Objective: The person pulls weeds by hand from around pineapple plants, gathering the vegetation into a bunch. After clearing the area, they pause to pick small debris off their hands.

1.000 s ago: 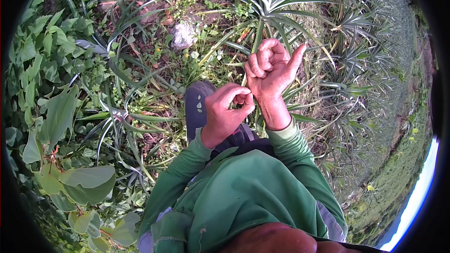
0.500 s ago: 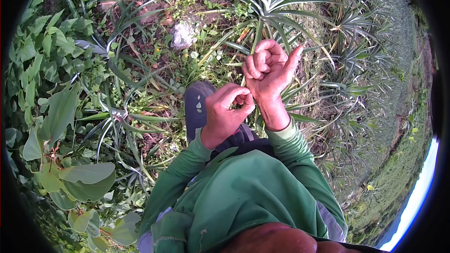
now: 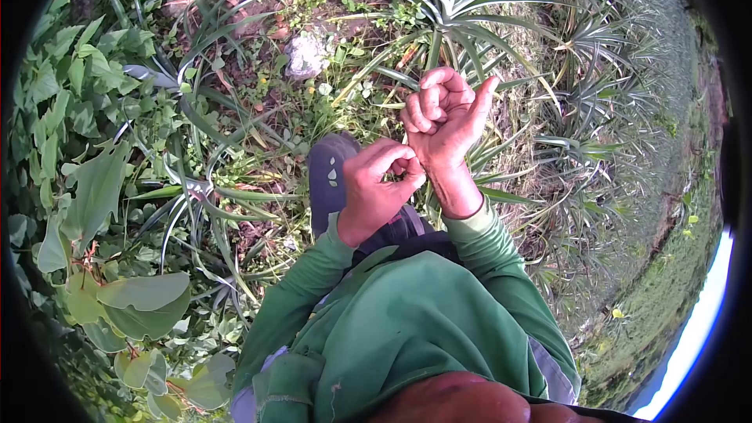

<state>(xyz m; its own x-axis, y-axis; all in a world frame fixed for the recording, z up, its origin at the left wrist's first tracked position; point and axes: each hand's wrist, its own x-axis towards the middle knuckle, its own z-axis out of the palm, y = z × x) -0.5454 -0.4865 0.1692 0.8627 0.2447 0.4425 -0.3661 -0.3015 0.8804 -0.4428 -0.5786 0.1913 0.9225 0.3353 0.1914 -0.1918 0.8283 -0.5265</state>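
My left hand (image 3: 378, 188) is closed in a pinch, thumb against fingertips, at the edge of my right palm near the wrist. Whatever lies between those fingertips is too small or hidden to make out. Turned palm up, my right hand (image 3: 448, 121) has its fingers curled inward and its thumb stretched out to the right. Nothing shows inside the curled fingers. Just beyond that hand stands a spiky long-leaved plant (image 3: 446, 12), some of its leaves passing behind the hand. Both forearms are in green sleeves (image 3: 489, 243).
A dark shoe (image 3: 327, 180) with small leaf bits on it stands left of my hands. A pale rock (image 3: 306, 56) lies farther ahead. Broad-leaved plants (image 3: 145, 298) grow at the left. Rows of spiky plants (image 3: 587, 98) run along the right, with sky at the lower right edge.
My right hand has shifted slightly left, its fingers a little more curled and its thumb lower. My left hand keeps nearly the same pinch and place.
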